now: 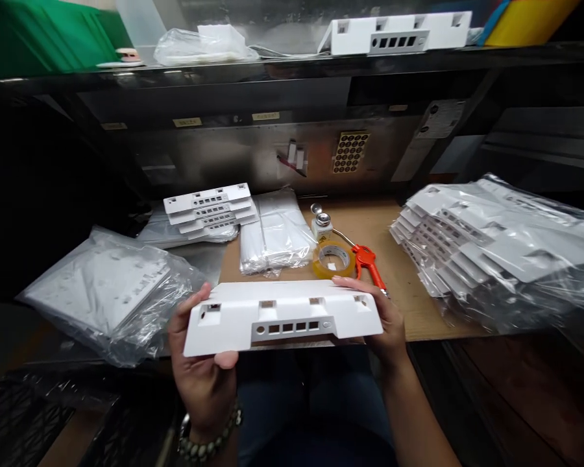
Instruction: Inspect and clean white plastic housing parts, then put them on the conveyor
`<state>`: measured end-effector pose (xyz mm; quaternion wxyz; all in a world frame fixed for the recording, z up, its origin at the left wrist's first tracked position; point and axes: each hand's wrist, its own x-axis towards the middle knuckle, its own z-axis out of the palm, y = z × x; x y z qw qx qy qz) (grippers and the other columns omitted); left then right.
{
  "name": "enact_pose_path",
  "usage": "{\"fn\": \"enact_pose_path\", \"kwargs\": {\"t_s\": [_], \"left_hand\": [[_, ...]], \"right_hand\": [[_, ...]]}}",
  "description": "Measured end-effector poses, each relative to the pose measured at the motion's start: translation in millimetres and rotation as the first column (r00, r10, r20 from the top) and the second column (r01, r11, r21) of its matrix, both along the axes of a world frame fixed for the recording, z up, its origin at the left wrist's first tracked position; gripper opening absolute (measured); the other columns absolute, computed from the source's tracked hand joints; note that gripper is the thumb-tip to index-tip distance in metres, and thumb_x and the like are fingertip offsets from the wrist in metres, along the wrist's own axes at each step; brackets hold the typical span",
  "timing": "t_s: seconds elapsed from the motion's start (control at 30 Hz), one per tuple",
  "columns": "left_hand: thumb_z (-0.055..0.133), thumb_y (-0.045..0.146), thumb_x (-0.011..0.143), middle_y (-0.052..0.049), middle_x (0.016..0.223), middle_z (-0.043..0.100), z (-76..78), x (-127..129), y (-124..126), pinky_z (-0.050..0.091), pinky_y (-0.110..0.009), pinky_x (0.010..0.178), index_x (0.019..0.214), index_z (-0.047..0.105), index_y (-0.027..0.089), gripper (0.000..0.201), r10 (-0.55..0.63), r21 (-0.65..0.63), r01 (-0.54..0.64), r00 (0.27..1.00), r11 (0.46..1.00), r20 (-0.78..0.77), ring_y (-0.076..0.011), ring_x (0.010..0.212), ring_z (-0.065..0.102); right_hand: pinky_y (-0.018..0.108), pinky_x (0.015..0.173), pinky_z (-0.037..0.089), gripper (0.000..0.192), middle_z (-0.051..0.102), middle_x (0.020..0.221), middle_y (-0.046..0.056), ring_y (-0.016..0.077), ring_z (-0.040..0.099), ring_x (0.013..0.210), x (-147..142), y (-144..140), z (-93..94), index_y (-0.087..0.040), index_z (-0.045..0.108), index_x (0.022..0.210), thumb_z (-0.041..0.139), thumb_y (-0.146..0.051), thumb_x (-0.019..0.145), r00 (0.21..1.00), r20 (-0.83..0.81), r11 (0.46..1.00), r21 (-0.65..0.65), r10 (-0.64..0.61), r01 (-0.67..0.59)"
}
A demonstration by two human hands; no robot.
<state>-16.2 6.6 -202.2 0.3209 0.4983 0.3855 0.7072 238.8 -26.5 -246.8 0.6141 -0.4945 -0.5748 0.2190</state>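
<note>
Both of my hands hold a long white plastic panel [282, 316] level above my lap, in front of the table's near edge. It has a row of small rectangular cut-outs along its front face. My left hand [202, 373] grips its left end, thumb on the underside edge. My right hand [387, 321] grips its right end, fingers over the top.
On the wooden table [370, 227] lie a stack of bare white panels [209, 206], flat clear bags [275, 233], a tape roll [334, 258], a red-handled air gun [365, 256] and a big pile of bagged panels [496, 250]. More bagged parts [109, 288] lie left. Another panel [394, 32] rests on the shelf above.
</note>
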Motion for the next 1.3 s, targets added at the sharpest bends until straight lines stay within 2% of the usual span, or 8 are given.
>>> {"fn": "enact_pose_path", "kwargs": {"t_s": [0.13, 0.43, 0.53, 0.67, 0.9, 1.07, 1.2, 1.3], "left_hand": [[0.086, 0.065, 0.066, -0.011, 0.145, 0.058, -3.6, -0.3, -2.6, 0.041, -0.046, 0.117, 0.134, 0.062, 0.027, 0.082, -0.005, -0.006, 0.005, 0.998, 1.000, -0.064, -0.0362, 0.141, 0.048], [0.084, 0.067, 0.066, -0.010, 0.143, 0.059, -7.6, 0.3, -3.9, 0.043, -0.042, 0.115, 0.134, 0.061, 0.029, 0.081, 0.001, -0.012, -0.002, 0.995, 1.000, -0.096, -0.0341, 0.138, 0.051], [0.086, 0.064, 0.065, -0.010, 0.143, 0.059, -9.6, -0.6, -2.7, 0.044, -0.038, 0.112, 0.134, 0.062, 0.028, 0.082, -0.010, -0.044, 0.008, 0.999, 0.999, -0.045, -0.0315, 0.135, 0.052], [0.088, 0.060, 0.067, -0.009, 0.137, 0.060, -10.0, 0.2, 0.3, 0.047, -0.027, 0.103, 0.131, 0.064, 0.025, 0.076, -0.040, -0.089, 0.045, 0.998, 0.995, 0.055, -0.0238, 0.123, 0.057], [0.085, 0.057, 0.073, -0.008, 0.131, 0.063, -7.2, 1.9, 3.2, 0.048, -0.022, 0.101, 0.127, 0.065, 0.023, 0.067, -0.051, -0.142, 0.070, 0.990, 0.987, 0.133, -0.0212, 0.124, 0.057], [0.084, 0.057, 0.073, -0.007, 0.133, 0.064, -7.5, 2.8, 1.3, 0.047, -0.022, 0.104, 0.128, 0.065, 0.024, 0.067, -0.057, -0.179, 0.087, 0.985, 0.980, 0.165, -0.0215, 0.129, 0.056], [0.089, 0.058, 0.067, -0.005, 0.133, 0.065, -3.2, 4.2, 3.2, 0.047, -0.025, 0.107, 0.125, 0.068, 0.024, 0.071, -0.057, -0.198, 0.096, 0.980, 0.976, 0.193, -0.0239, 0.132, 0.055], [0.084, 0.062, 0.073, 0.000, 0.136, 0.065, 1.4, 0.7, 12.1, 0.051, -0.028, 0.107, 0.118, 0.071, 0.029, 0.058, -0.044, -0.230, 0.138, 0.927, 0.963, 0.372, -0.0246, 0.138, 0.051]], "right_hand": [[0.046, 0.107, 0.056, 0.037, 0.073, 0.131, 0.003, 0.0285, 0.069, 0.122, 1.7, 1.4, -5.1, -0.032, 0.068, 0.131, 0.069, -0.030, 0.093, 1.000, -0.003, 1.000, -0.011, -0.025, 0.025], [0.048, 0.107, 0.056, 0.036, 0.072, 0.133, 0.003, 0.0292, 0.067, 0.126, 2.1, 7.5, -9.8, -0.030, 0.067, 0.129, 0.067, -0.029, 0.093, 1.000, -0.007, 1.000, 0.023, -0.018, 0.018], [0.045, 0.106, 0.056, 0.035, 0.073, 0.131, 0.002, 0.0276, 0.068, 0.124, -0.3, 6.0, -4.8, -0.030, 0.068, 0.129, 0.066, -0.026, 0.094, 1.000, 0.012, 0.999, 0.024, -0.026, 0.026], [0.043, 0.100, 0.058, 0.033, 0.075, 0.127, 0.002, 0.0269, 0.070, 0.120, -3.6, 3.4, 2.4, -0.031, 0.069, 0.126, 0.062, -0.023, 0.094, 0.996, 0.013, 0.996, 0.003, -0.087, 0.087], [0.039, 0.101, 0.057, 0.041, 0.073, 0.131, 0.003, 0.0252, 0.068, 0.124, -2.1, 1.9, 2.4, -0.030, 0.066, 0.134, 0.060, -0.019, 0.095, 0.999, 0.036, 0.999, 0.034, -0.025, 0.024], [0.038, 0.101, 0.057, 0.039, 0.076, 0.125, 0.002, 0.0225, 0.071, 0.117, -3.4, 0.2, 5.0, -0.030, 0.066, 0.132, 0.058, -0.018, 0.095, 0.999, 0.033, 0.999, 0.037, -0.012, 0.011], [0.041, 0.102, 0.057, 0.035, 0.076, 0.125, 0.004, 0.0237, 0.071, 0.118, -3.7, 0.6, 4.5, -0.029, 0.066, 0.129, 0.060, -0.019, 0.096, 1.000, 0.001, 0.999, 0.042, 0.013, -0.013], [0.047, 0.104, 0.058, 0.033, 0.073, 0.130, 0.005, 0.0261, 0.069, 0.122, -1.6, 3.3, 0.4, -0.031, 0.062, 0.129, 0.062, -0.023, 0.097, 0.997, -0.019, 0.992, 0.107, 0.074, -0.072]]}}
